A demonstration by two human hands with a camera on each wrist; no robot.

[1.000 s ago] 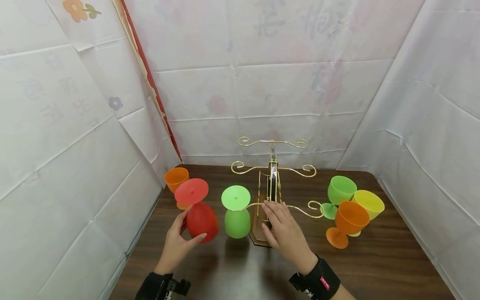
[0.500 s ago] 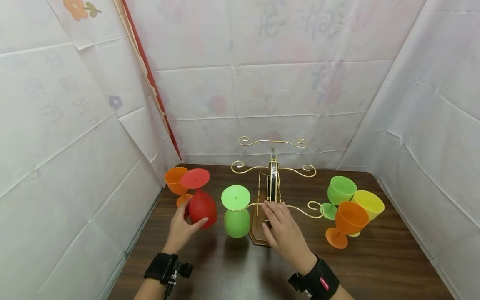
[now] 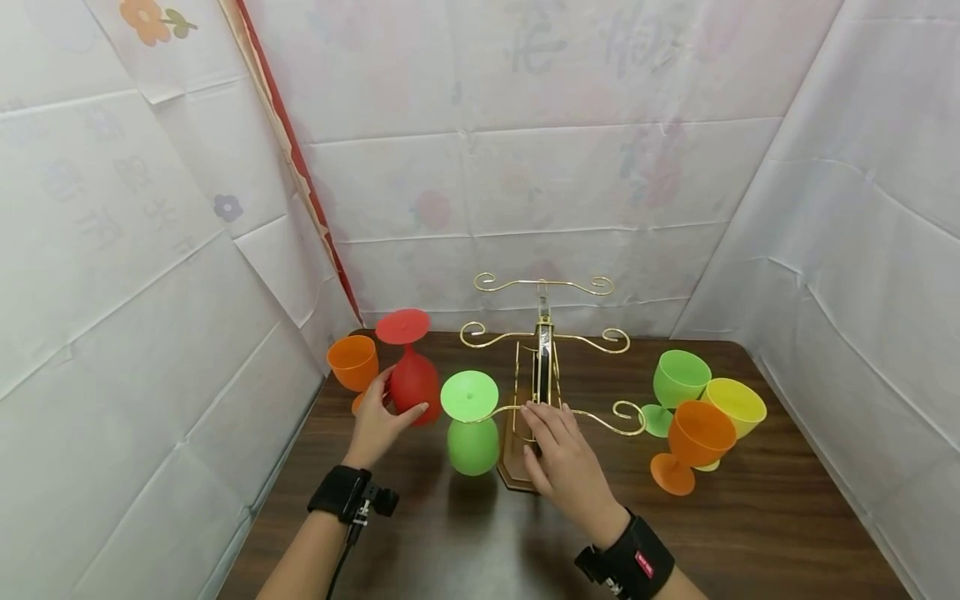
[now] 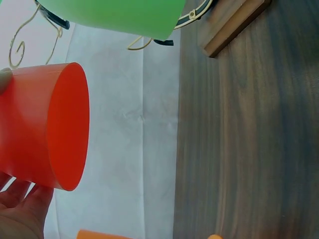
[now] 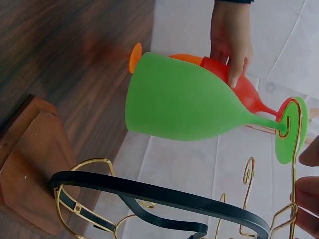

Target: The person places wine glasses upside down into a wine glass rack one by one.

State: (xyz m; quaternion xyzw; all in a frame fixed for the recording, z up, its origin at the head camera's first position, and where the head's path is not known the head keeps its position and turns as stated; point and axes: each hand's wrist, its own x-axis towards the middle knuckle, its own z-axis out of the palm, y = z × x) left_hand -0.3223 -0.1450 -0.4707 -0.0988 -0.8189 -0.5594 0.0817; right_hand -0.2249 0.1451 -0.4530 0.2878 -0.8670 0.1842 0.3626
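Observation:
My left hand [image 3: 378, 425] grips the bowl of a red plastic goblet [image 3: 415, 385], held upside down in the air with its foot up. In the left wrist view its open mouth shows, with fingers [image 4: 25, 206] below the bowl. Just right of it, a green goblet [image 3: 474, 446] hangs inverted from the lower left arm of a gold wire goblet rack [image 5: 159, 196]. My right hand [image 3: 573, 467] rests on the rack's lowest arm from above. At the edge of the right wrist view, its fingertips [image 5: 306, 194] touch the wire.
An orange goblet [image 3: 352, 362] stands upright at the far left. On the right stand green [image 3: 678, 379], yellow [image 3: 738, 407] and orange [image 3: 701, 433] goblets, close together. The rack has scrolled upper arms [image 3: 585, 338] and a wooden base [image 5: 35, 164]. White sheets [image 3: 525, 183] hang around the dark table [image 3: 750, 533].
My left hand has carried the inverted red goblet away from me and slightly right, beside the hanging green goblet. My right hand and the rack stay in place.

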